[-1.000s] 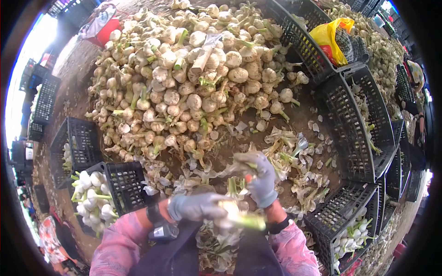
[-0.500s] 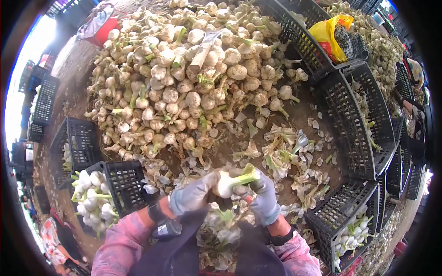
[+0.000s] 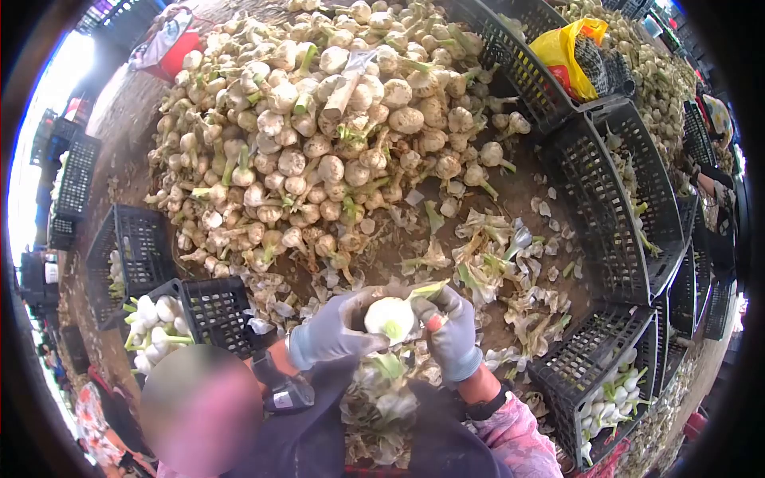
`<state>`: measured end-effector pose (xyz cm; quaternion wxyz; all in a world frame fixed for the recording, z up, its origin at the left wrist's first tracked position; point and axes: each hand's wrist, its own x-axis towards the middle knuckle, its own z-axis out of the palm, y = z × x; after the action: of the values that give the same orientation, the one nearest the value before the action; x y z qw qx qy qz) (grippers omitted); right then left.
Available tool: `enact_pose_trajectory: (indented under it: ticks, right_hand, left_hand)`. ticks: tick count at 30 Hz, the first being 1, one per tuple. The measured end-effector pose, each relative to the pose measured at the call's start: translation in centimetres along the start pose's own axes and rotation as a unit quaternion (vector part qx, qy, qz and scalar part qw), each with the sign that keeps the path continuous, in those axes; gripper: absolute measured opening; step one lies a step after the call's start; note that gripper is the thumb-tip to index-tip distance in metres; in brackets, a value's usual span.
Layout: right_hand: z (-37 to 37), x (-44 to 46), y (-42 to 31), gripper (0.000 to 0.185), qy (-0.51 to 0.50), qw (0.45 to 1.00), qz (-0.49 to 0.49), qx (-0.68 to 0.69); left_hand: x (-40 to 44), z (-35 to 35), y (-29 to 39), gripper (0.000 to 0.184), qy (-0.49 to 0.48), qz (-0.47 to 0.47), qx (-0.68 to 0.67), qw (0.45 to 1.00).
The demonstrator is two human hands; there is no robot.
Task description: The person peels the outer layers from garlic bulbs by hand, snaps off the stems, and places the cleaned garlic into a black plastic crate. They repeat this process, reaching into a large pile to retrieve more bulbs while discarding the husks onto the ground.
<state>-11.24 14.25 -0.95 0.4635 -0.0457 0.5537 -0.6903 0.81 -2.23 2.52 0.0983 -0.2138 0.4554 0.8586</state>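
A white garlic bulb point(image 3: 390, 320) rests in my gloved left hand point(image 3: 333, 325), its pale green stem end facing up toward me. Fingers curl round the bulb's left side. My gloved right hand point(image 3: 454, 328) is closed on a yellowish-green strip of garlic leaf point(image 3: 430, 290) at the bulb's upper right. Whether the strip is still joined to the bulb I cannot tell. Below both hands, loose garlic peelings point(image 3: 386, 406) lie between my knees. Just beyond them rises a large heap of unpeeled garlic point(image 3: 319, 151).
White garlic bulbs point(image 3: 159, 327) fill a crate at left. A black crate point(image 3: 594, 342) at right holds more. Stacked crates point(image 3: 598, 183) line the right side, with a yellow bag point(image 3: 570, 52) above. A wooden-looking piece point(image 3: 344, 94) lies on the heap. Peelings point(image 3: 494, 255) litter the ground.
The bulb has turned so its stem end faces me instead of pointing right. My right hand has shifted from the stem to a leaf strip. My left hand has opened wider round the bulb.
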Motion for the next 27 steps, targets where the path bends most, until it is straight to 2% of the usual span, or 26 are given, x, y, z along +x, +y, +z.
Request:
enact_pose_trajectory:
  ticks: [3,4,5,6,7,8,10,11,12,13,14,16,19,20,24,27]
  right_hand:
    - [0.3,0.4,-1.0,0.016,0.06,0.964,0.08,0.244]
    - [-1.8,1.5,1.6,0.019,0.064,0.983,0.043,0.166]
    - [-3.5,2.4,2.4,0.033,0.069,0.99,0.064,0.102]
    - [-5.3,3.2,3.6,0.041,0.115,0.933,-0.128,-0.317]
    - [-5.5,3.7,3.5,0.05,0.135,0.672,-0.292,-0.666]
    - [-5.6,3.4,3.3,0.052,0.098,0.73,-0.281,-0.616]
    - [-3.3,1.1,-0.9,0.055,0.021,0.829,-0.245,-0.503]
    - [-2.0,-0.1,-2.1,0.052,-0.002,0.862,-0.258,-0.436]
    - [-0.4,-1.0,-3.0,0.048,-0.024,0.889,-0.271,-0.368]
    - [0.4,-1.5,-3.4,0.044,-0.046,0.911,-0.282,-0.298]
    - [0.0,-1.3,-3.0,0.035,-0.063,0.895,-0.298,-0.326]
    - [-0.3,-1.0,-3.2,0.033,-0.059,0.917,-0.288,-0.27]
    - [-1.4,-0.8,-3.3,0.03,-0.091,0.935,-0.262,-0.22]
    - [-1.7,-0.7,-3.7,0.031,-0.108,0.931,-0.265,-0.229]
    - [-1.7,-0.7,-4.6,0.032,-0.13,0.923,-0.272,-0.238]
    - [-1.5,-0.8,-4.3,0.03,-0.1,0.936,-0.253,-0.223]
  left_hand:
    - [0.2,-0.6,-0.3,0.076,-0.027,0.119,0.145,0.982]
    - [0.4,-1.1,-0.6,0.079,-0.072,0.149,0.16,0.973]
    - [0.4,-1.0,-0.5,0.078,-0.068,0.162,0.135,0.975]
    - [0.2,-0.7,-0.5,0.076,-0.064,0.173,0.11,0.977]
    - [0.0,-0.5,-0.4,0.075,-0.059,0.184,0.085,0.977]
    - [0.0,-0.4,0.0,0.076,-0.016,0.119,0.053,0.991]
    - [0.2,-0.1,-0.4,0.077,0.051,0.097,0.044,0.993]
    - [0.3,0.1,-0.6,0.077,0.082,0.085,0.038,0.992]
    - [0.5,0.3,-0.6,0.077,0.103,0.105,0.134,0.98]
    - [0.7,0.5,-0.7,0.081,0.095,0.091,0.137,0.982]
    - [0.9,0.7,-0.8,0.085,0.087,0.076,0.141,0.983]
    - [1.0,0.3,-0.9,0.086,0.061,0.061,0.146,0.986]
    - [0.8,0.4,-0.4,0.07,0.086,0.171,0.112,0.975]
    - [0.8,-0.3,0.9,0.057,0.042,0.262,0.363,0.893]
    - [0.3,0.5,0.6,0.038,0.02,0.252,0.333,0.909]
    - [0.6,0.2,0.6,0.039,0.025,0.271,0.433,0.859]
